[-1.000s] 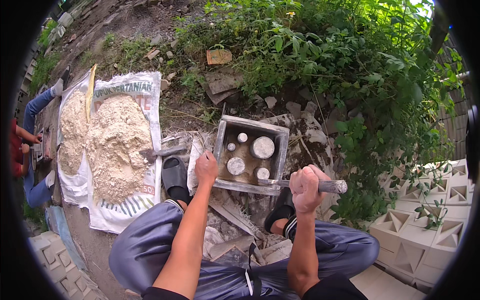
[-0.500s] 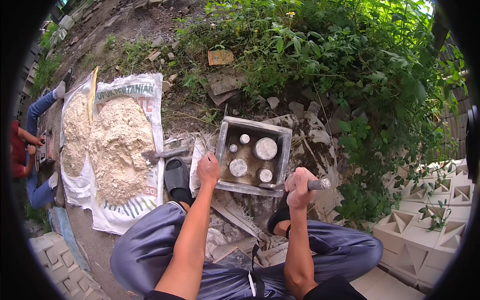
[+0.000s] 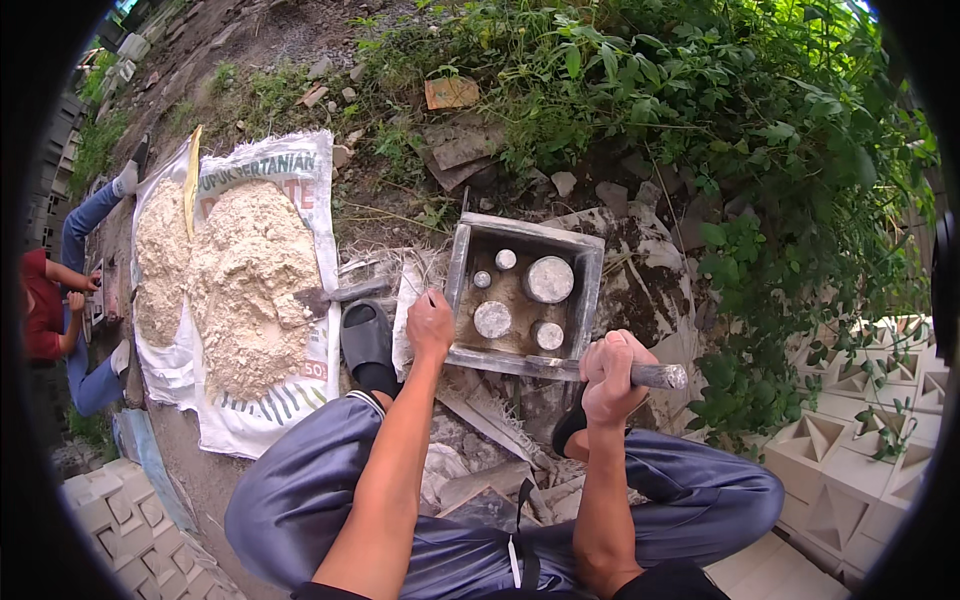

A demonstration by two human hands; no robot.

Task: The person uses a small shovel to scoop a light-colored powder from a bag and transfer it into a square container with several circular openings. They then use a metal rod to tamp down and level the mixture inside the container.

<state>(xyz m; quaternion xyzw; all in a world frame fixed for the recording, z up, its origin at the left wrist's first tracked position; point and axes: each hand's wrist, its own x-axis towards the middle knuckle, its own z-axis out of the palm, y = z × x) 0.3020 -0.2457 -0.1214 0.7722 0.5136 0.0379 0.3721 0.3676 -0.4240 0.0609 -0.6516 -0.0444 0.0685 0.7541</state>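
Observation:
A square grey box mould [image 3: 540, 232] sits on the ground before me. Inside it several round, pale-topped cylinders of different sizes stand upright, the largest cylinder [image 3: 549, 279] toward the right. Sandy residue coats the floor between them. My left hand [image 3: 430, 322] is closed beside the mould's left wall; its fingertips are turned away, so I cannot make out what they hold. At the near right corner my right hand [image 3: 612, 378] is wrapped round a tool with a thick grey handle [image 3: 660, 376]. A thin strip from that tool appears to lie along the mould's near rim.
Left lies a white sack [image 3: 235, 435] bearing a pale powdery heap [image 3: 250, 270], with a trowel [image 3: 313, 300] stuck in its edge. Leafy plants [image 3: 790, 150] crowd the right. Patterned pale blocks [image 3: 840, 500] stand lower right. Another person [image 3: 48, 300] sits far left.
The whole view has shifted, so the mould and both hands appear slightly farther right. The right hand keeps its grip on the tool, and its thin strip now lies closer along the rim.

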